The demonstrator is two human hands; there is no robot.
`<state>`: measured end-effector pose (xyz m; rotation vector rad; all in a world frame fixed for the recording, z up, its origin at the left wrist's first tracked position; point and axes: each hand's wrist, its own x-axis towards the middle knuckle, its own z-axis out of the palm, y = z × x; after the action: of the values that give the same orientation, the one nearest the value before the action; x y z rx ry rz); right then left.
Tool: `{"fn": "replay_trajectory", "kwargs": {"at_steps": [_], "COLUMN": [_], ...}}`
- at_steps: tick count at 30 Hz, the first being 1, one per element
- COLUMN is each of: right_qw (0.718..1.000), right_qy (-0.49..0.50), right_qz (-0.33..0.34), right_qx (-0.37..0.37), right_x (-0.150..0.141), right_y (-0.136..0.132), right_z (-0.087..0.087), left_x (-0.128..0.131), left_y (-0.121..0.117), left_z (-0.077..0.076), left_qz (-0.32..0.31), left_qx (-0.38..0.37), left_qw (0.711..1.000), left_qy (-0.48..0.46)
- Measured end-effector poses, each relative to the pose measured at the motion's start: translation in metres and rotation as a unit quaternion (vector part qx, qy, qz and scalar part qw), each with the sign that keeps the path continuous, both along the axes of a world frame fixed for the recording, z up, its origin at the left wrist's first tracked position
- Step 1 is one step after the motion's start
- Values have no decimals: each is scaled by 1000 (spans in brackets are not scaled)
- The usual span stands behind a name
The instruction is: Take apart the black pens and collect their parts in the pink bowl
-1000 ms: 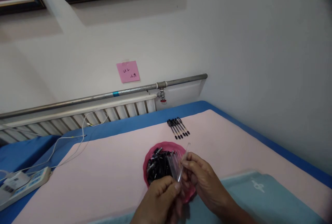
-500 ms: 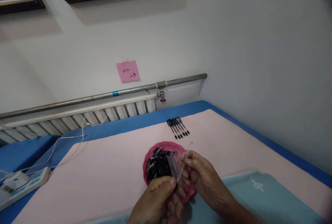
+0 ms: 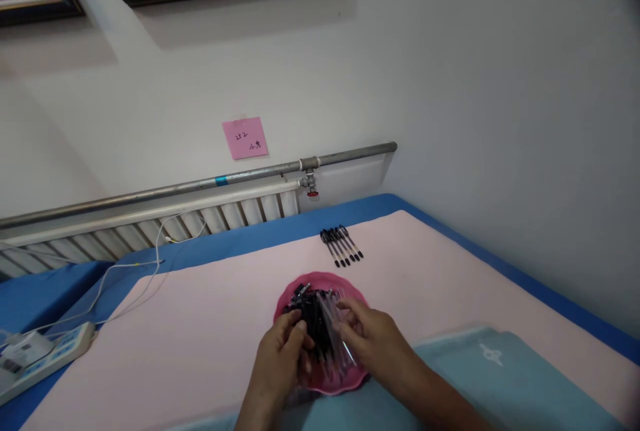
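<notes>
A pink scalloped bowl (image 3: 345, 388) holds black pen parts (image 3: 313, 318) on its left side and clear pen barrels (image 3: 333, 318) on its right. My left hand (image 3: 283, 358) reaches over the bowl's left rim at the black parts, its fingers loosely bent and a little apart; the lower fingers are partly hidden. Over the right side, my right hand (image 3: 373, 338) has thumb and fingers apart beside the clear barrels, and I see nothing gripped in it. Whether its fingertips touch the barrels is unclear. Beyond the bowl, several assembled black-capped pens (image 3: 341, 246) lie side by side.
Pale pink sheeting (image 3: 200, 331) covers the blue surface (image 3: 350, 208), with a teal cloth (image 3: 460, 364) at the near edge. At left are a power strip (image 3: 70, 351) and white cables (image 3: 157, 251). A radiator (image 3: 230, 214) and pipe (image 3: 350, 152) run along the wall.
The clear pen barrel held between both hands is no longer in them. My hands have moved apart, left hand to the black parts, right hand opened over the clear barrels.
</notes>
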<state>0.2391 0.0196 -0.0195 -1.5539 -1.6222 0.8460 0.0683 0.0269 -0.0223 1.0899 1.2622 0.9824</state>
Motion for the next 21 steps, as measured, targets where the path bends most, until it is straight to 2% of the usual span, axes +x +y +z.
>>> {"fn": "replay_trajectory", "kwargs": {"at_steps": [5, 9, 11, 13, 15, 18, 21], "right_qw": [999, 992, 980, 972, 965, 964, 966], "right_qy": [0, -32, -65, -83, -101, -128, -158], "right_qz": [12, -58, -124, -160, -183, -178, -156], "right_qx": [40, 103, 142, 153, 156, 151, 130], "right_x": [6, 32, 50, 66, 78, 83, 81], "right_y": [-1, 18, 37, 60, 84, 114, 135], "right_z": [3, 0, -8, -18, -28, -37, -41], "left_x": [-2, 0, 5, 12, 17, 19, 18], "left_y": [-2, -4, -7, -9, -10, -7, -4], "left_z": [-4, -8, -13, -22, -34, -52, -65], "left_qz": [-31, -31, -17, -10, -13, -22, -31], "left_qx": [12, 92, 191, 313, 398, 427, 416], "left_qw": [998, 982, 952, 900, 843, 788, 766], "left_qy": [46, 164, 238, 304, 362, 443, 489]}}
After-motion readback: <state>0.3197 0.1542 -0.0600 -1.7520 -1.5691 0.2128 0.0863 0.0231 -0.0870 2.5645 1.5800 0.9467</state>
